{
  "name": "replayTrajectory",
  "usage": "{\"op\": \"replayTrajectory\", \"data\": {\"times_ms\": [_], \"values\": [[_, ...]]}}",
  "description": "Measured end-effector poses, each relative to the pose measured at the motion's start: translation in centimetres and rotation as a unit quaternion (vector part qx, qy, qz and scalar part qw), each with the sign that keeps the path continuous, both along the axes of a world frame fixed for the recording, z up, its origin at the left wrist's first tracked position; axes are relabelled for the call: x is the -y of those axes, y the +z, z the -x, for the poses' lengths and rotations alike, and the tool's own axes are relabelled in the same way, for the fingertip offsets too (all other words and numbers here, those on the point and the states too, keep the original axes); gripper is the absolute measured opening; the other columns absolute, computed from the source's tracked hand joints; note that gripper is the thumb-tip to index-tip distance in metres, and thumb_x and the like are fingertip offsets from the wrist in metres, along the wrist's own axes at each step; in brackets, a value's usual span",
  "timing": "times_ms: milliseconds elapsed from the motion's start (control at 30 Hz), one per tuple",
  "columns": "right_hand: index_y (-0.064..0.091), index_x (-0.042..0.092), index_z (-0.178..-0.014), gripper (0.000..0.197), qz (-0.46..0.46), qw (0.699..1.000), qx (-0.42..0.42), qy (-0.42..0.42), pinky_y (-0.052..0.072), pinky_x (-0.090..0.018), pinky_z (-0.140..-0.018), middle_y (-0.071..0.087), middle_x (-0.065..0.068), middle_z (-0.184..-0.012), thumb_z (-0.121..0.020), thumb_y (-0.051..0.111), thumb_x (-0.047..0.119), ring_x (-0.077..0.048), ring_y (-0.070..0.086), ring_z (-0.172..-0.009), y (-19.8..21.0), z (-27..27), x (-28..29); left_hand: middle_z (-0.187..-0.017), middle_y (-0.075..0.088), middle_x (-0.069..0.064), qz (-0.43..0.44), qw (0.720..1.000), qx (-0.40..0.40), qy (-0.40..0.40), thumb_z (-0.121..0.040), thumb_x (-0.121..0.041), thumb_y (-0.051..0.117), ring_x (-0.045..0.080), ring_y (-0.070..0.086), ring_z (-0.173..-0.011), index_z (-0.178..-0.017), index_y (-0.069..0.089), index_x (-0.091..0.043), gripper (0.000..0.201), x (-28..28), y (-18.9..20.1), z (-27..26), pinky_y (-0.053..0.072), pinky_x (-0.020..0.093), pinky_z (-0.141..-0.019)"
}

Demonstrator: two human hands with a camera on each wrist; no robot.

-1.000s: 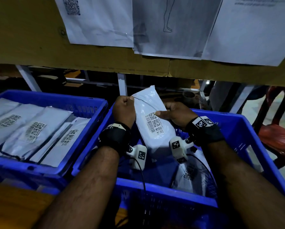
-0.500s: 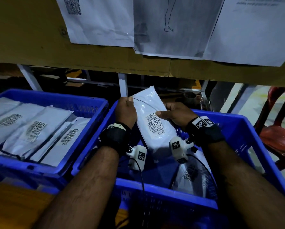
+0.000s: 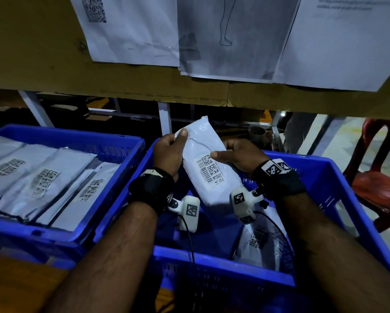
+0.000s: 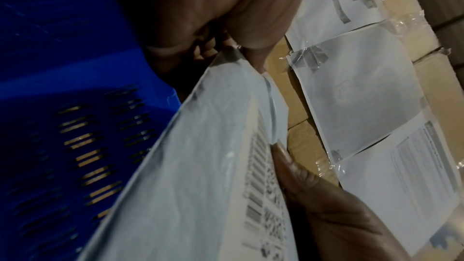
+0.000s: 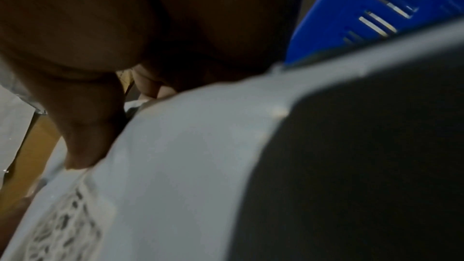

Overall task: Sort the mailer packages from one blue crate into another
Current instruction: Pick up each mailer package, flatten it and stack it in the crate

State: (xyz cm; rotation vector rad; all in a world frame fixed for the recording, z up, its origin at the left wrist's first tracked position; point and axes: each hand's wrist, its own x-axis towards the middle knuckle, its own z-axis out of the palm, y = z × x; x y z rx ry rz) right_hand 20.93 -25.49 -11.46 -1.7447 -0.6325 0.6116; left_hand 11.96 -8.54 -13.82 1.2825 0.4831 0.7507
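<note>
White plastic mailer [image 3: 208, 163] stood upright above the right crate [image 3: 338, 190], left hand [image 3: 167, 154] pinching its ten o'clock corner, right hand [image 3: 241, 158] clamped on its three o'clock edge. Label check, seemingly; next it probably needs carrying toward nine o'clock into the left crate [image 3: 119, 159].

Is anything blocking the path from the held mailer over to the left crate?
Nothing visible does. Both hands hold the mailer above the right crate; only the two adjoining crate rims lie between it and the left crate, already stacked with mailers.
</note>
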Motion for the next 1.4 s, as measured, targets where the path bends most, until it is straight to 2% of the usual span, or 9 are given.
{"op": "replayTrajectory", "data": {"times_ms": [133, 333, 500, 700, 933, 1100, 1167, 1300, 1400], "values": [[0.064, -0.008, -0.105, 0.049, 0.001, 1.000, 0.011, 0.005, 0.054, -0.045, -0.080, 0.072, -0.023, -0.100, -0.074, 0.084, 0.025, -0.031, 0.068, -0.083, 0.0, 0.1, -0.1, -0.083, 0.071, 0.016, 0.003, 1.000, 0.015, 0.019, -0.085, -0.034, 0.070, 0.024, 0.064, -0.074, -0.074, 0.070, -0.011, 0.025, 0.2, 0.2, 0.2, 0.054, 0.041, -0.071], [0.062, -0.011, -0.101, 0.042, -0.004, 1.000, 0.016, 0.005, 0.052, -0.039, -0.076, 0.070, -0.016, -0.090, -0.080, 0.079, 0.021, -0.024, 0.064, -0.078, 0.0, 0.3, -0.2, -0.092, 0.071, 0.024, 0.021, 0.999, 0.029, 0.012, -0.084, -0.036, 0.066, 0.027, 0.065, -0.081, -0.073, 0.072, -0.012, 0.027, 0.1, 0.4, 0.3, 0.056, 0.053, -0.079], [0.065, 0.002, -0.092, 0.026, 0.000, 1.000, 0.026, 0.017, 0.054, -0.043, -0.080, 0.071, -0.018, -0.095, -0.083, 0.076, 0.023, -0.025, 0.066, -0.081, 0.2, 0.4, -0.1, -0.082, 0.070, 0.016, 0.026, 0.998, 0.031, 0.043, -0.089, -0.028, 0.070, 0.024, 0.062, -0.076, -0.073, 0.066, -0.013, 0.022, -0.1, 0.5, 0.3, 0.054, 0.041, -0.072], [0.066, 0.009, -0.084, 0.015, 0.002, 0.999, 0.027, 0.027, 0.054, -0.050, -0.087, 0.072, -0.019, -0.097, -0.085, 0.074, 0.022, -0.027, 0.066, -0.084, 0.3, 0.3, -0.1, -0.077, 0.068, 0.012, 0.047, 0.996, 0.037, 0.065, -0.088, -0.020, 0.072, 0.023, 0.061, -0.073, -0.071, 0.064, -0.014, 0.020, -0.4, 0.4, 0.1, 0.053, 0.036, -0.068], [0.066, 0.007, -0.086, 0.014, 0.003, 1.000, 0.020, 0.020, 0.051, -0.055, -0.091, 0.070, -0.025, -0.103, -0.085, 0.074, 0.019, -0.029, 0.066, -0.086, 0.3, 0.5, -0.1, -0.088, 0.069, 0.017, 0.050, 0.997, 0.038, 0.045, -0.091, -0.018, 0.065, 0.025, 0.063, -0.080, -0.084, 0.068, -0.009, 0.011, -0.6, 0.2, -0.1, 0.055, 0.046, -0.079], [0.065, -0.004, -0.100, 0.037, 0.006, 1.000, 0.004, 0.023, 0.051, -0.055, -0.092, 0.070, -0.025, -0.106, -0.079, 0.079, 0.024, -0.034, 0.068, -0.093, 0.5, 0.9, -0.1, -0.083, 0.069, 0.017, 0.042, 0.998, 0.040, 0.037, -0.091, -0.020, 0.069, 0.024, 0.063, -0.074, -0.081, 0.065, -0.009, 0.015, -0.4, 0.4, 0.0, 0.054, 0.037, -0.069], [0.066, -0.002, -0.107, 0.047, 0.003, 0.999, 0.001, 0.035, 0.053, -0.053, -0.093, 0.072, -0.019, -0.106, -0.077, 0.081, 0.030, -0.037, 0.069, -0.100, 0.5, 1.0, -0.1, -0.085, 0.069, 0.018, 0.035, 0.998, 0.040, 0.023, -0.089, -0.022, 0.071, 0.024, 0.063, -0.075, -0.083, 0.064, -0.008, 0.017, -0.2, 0.5, 0.0, 0.055, 0.040, -0.070], [0.068, 0.004, -0.108, 0.025, -0.030, 0.999, 0.044, -0.010, 0.055, -0.046, -0.090, 0.073, -0.013, -0.107, -0.088, 0.071, 0.020, -0.030, 0.071, -0.096, 0.8, 0.7, -0.4, -0.096, 0.069, 0.022, 0.044, 0.996, 0.036, -0.074, -0.089, -0.031, 0.068, 0.030, 0.065, -0.085, -0.090, 0.066, -0.006, 0.025, 0.7, 0.9, 0.4, 0.055, 0.046, -0.080], [0.068, 0.007, -0.105, 0.016, -0.085, 0.990, 0.059, -0.094, 0.057, -0.039, -0.086, 0.072, -0.014, -0.107, -0.091, 0.067, 0.014, -0.023, 0.070, -0.088, 1.4, 0.2, -0.2, -0.104, 0.072, 0.019, 0.022, 0.983, -0.040, -0.179, -0.091, -0.025, 0.068, 0.033, 0.068, -0.094, -0.104, 0.064, -0.006, 0.023, 1.6, 1.0, 0.8, 0.055, 0.048, -0.087]]}}
